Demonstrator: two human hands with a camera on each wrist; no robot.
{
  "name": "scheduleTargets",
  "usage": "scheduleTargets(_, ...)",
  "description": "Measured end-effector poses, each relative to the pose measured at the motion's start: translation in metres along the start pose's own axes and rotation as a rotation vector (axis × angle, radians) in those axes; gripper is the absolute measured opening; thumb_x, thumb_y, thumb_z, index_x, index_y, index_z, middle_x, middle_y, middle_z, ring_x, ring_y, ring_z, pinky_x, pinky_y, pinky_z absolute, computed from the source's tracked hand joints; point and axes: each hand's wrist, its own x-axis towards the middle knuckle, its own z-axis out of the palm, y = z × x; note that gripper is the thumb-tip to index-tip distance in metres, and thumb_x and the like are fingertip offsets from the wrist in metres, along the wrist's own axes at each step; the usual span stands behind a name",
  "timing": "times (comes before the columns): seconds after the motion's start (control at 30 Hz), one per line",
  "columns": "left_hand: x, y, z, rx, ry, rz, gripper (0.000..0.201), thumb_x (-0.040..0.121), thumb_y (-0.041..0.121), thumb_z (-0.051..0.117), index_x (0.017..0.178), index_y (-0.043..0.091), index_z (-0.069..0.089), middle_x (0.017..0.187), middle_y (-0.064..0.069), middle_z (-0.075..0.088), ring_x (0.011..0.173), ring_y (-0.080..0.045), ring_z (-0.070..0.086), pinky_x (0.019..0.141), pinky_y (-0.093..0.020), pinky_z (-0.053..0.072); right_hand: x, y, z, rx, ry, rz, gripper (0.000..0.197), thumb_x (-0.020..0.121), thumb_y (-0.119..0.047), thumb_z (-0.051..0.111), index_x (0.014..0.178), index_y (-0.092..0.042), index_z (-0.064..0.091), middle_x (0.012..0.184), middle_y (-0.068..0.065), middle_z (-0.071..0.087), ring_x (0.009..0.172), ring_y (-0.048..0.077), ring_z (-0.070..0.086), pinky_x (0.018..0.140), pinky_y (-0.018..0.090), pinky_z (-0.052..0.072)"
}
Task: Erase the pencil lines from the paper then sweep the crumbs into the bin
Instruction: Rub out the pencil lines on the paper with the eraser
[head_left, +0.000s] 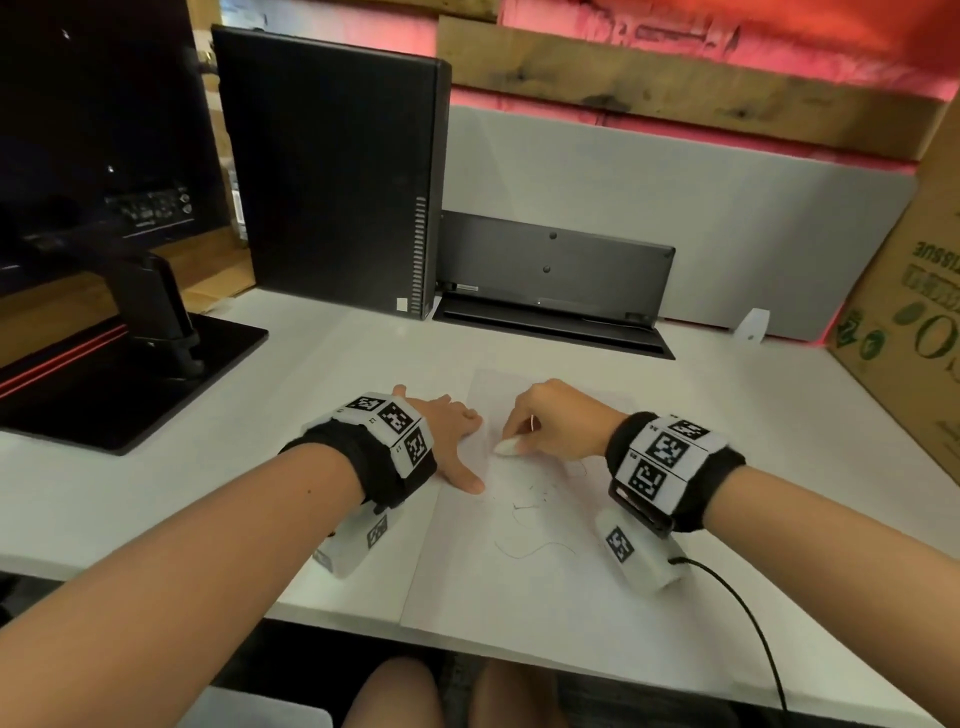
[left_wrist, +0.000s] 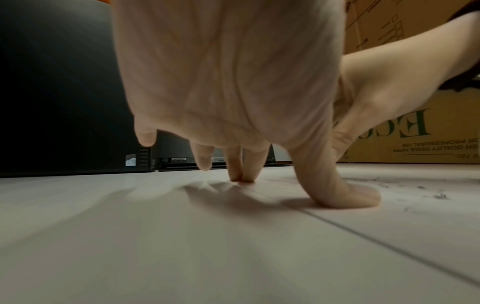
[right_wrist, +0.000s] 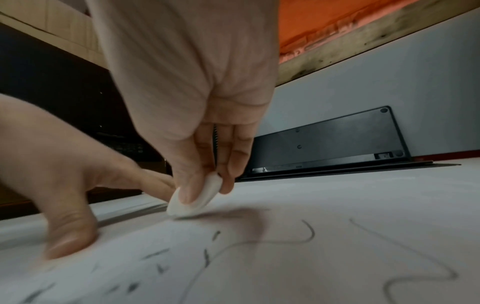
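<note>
White desk surface (head_left: 260, 364) is filling most of my head view, with a black computer tower (head_left: 332, 176) and an upturned keyboard (head_left: 556, 270) standing against the grey partition (head_left: 727, 208) at the back, a monitor stand (head_left: 130, 364) off to the left and a cardboard box (head_left: 904, 322) at the right edge. I am watching the paper (head_left: 519, 582) lying flat near the front edge of the desk, with thin pencil lines (head_left: 524, 551) curling across its middle and dark eraser crumbs (right_wrist: 155, 253) scattered nearby. My right hand (head_left: 561, 421) is pinching a small white eraser (head_left: 508, 446) between thumb and fingers, its tip touching the sheet just above the scribbles. My left hand (head_left: 447, 431) is lying spread and relaxed at the paper's left edge, gripping nothing, its thumb (left_wrist: 345, 191) pressing down on the sheet and two fingertips (left_wrist: 249, 174) touching farther back.
</note>
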Motion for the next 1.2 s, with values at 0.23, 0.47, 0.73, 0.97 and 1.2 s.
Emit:
scheduleTargets(0.23,0.007,-0.001,0.0,0.013,0.01,0.011,0.099,0.08,0.07,0.049,0.152,0.022,0.002,0.158,0.006,0.008,0.146,-0.016,0.003,0.11,-0.064,0.003,-0.02,-0.001,0.007,0.023,-0.118,-0.084,0.021,0.087,-0.028,0.063,0.098,-0.014,0.075,0.077,-0.006,0.056,0.068,0.005,0.047,0.068,0.017,0.041)
scheduleTargets(0.47,0.007,-0.001,0.002,0.01,0.014,0.016,0.097,0.081,0.069,0.049,0.152,0.023,0.001,0.159,0.008,0.005,0.146,-0.017,0.001,0.109,-0.064,0.004,0.002,-0.001,-0.001,0.002,0.001,-0.019,0.024,0.086,-0.029,0.065,0.099,-0.011,0.073,0.093,-0.004,0.067,0.071,0.003,0.05,0.065,0.006,0.036)
scheduleTargets(0.73,0.011,-0.003,0.003,0.008,0.024,0.036,0.096,0.082,0.068,0.048,0.152,0.024,0.0,0.159,0.009,0.005,0.146,-0.017,-0.002,0.108,-0.065,-0.001,-0.023,-0.005,0.01,0.026,-0.062,-0.063,0.023,0.088,-0.026,0.062,0.099,-0.01,0.074,0.083,-0.002,0.06,0.073,0.009,0.049,0.065,0.01,0.037)
scheduleTargets(0.97,-0.001,0.0,0.003,-0.058,0.197,0.067,0.074,0.079,0.059,0.062,0.141,0.028,0.037,0.14,0.008,0.039,0.13,-0.015,0.038,0.109,-0.058,-0.007,-0.021,-0.004,0.01,0.045,-0.045,-0.012,0.022,0.086,-0.029,0.064,0.098,-0.012,0.074,0.077,-0.01,0.06,0.07,0.005,0.05,0.063,0.007,0.036)
scheduleTargets(1.2,-0.014,-0.016,0.013,-0.146,0.072,0.091,0.093,0.071,0.064,0.066,0.147,0.039,0.019,0.153,0.02,0.02,0.144,-0.007,0.013,0.107,-0.058,-0.014,-0.005,-0.01,0.004,0.054,0.008,0.005,0.022,0.086,-0.028,0.065,0.097,-0.011,0.074,0.094,0.0,0.07,0.066,0.002,0.052,0.059,0.002,0.038)
